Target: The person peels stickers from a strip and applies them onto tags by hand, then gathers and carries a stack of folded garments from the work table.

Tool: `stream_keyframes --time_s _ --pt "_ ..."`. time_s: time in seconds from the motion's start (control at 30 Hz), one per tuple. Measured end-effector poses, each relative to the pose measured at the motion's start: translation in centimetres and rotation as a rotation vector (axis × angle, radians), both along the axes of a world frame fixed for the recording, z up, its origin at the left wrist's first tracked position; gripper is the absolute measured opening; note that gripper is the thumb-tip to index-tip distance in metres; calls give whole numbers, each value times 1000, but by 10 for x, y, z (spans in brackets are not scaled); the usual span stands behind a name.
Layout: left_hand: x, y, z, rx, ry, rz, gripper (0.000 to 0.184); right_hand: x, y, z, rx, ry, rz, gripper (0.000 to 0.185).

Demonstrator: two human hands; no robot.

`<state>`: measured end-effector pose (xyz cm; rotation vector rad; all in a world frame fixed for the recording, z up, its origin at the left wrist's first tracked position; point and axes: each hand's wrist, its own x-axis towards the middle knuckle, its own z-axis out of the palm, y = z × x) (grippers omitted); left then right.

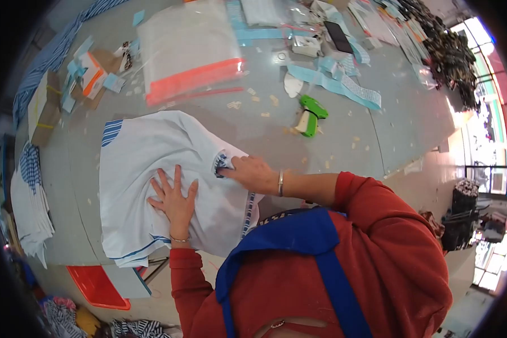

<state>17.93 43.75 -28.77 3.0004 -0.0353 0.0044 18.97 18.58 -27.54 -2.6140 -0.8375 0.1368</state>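
Note:
A white garment (135,169) with blue striped and patterned trim lies rumpled on the grey table in front of me. My left hand (174,201) rests flat on it, fingers spread, pressing the cloth. At the garment's right side, my right hand (252,173) is closed on a gathered bit of the fabric, where a blue patterned piece (221,162) shows at the fingertips. Those fingertips are partly hidden by the cloth. Past my right hand, a green and white tagging gun (309,116) lies on the table.
Clear plastic bags with an orange strip (194,79) lie ahead. Light blue label strips (343,87) and a phone (338,37) are at the back right. A cardboard box (45,110) and stacked white garments (31,197) sit left. A red bin (98,286) stands below the table edge.

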Motion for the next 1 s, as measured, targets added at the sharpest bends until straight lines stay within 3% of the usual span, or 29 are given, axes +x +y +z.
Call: stream_keyframes --time_s 0.07,0.17,0.27,0.37,0.47,0.5,0.57,0.63,0.67,0.73,0.77,0.83,0.9,1.0 --pt "5 -1 14 -29 59 -14 61 -13 4 -6 -15 23 -6 35" --pt "18 -3 -13 -166 -219 -150 61 -18 -4 2 90 131 -24 42" --pt "28 -60 35 -652 -226 -247 54 -17 -12 2 203 209 -42 48" --pt "39 -92 24 -572 -161 -237 44 -20 -20 8 269 273 -55 51" --pt "54 -86 -20 -517 -188 -222 37 -24 -45 14 441 364 -168 48" --pt "58 -82 -33 -624 -197 -169 32 -26 -54 14 522 411 -208 47" --pt "60 -80 -32 -906 25 66 27 -33 -91 -15 580 43 -368 39" --pt "56 -80 -7 -1178 204 263 18 -27 -125 -10 619 23 -774 27" --pt "58 -76 -15 -1290 177 282 17 -23 -145 6 719 141 -924 27" --pt "58 -75 -37 -1523 120 301 16 -11 -195 -1 801 -58 -1112 28" --pt "56 -78 -26 -1575 162 352 17 -3 -230 -13 655 -270 -1146 26" --pt "52 -76 -20 -1655 168 429 18 6 -292 -28 573 -350 -1240 26" --pt "54 -82 -18 -1670 167 461 20 10 -336 -27 238 -381 -1327 42" --pt "54 -81 -19 -1573 161 450 24 17 -375 -20 -47 -228 -1518 66"
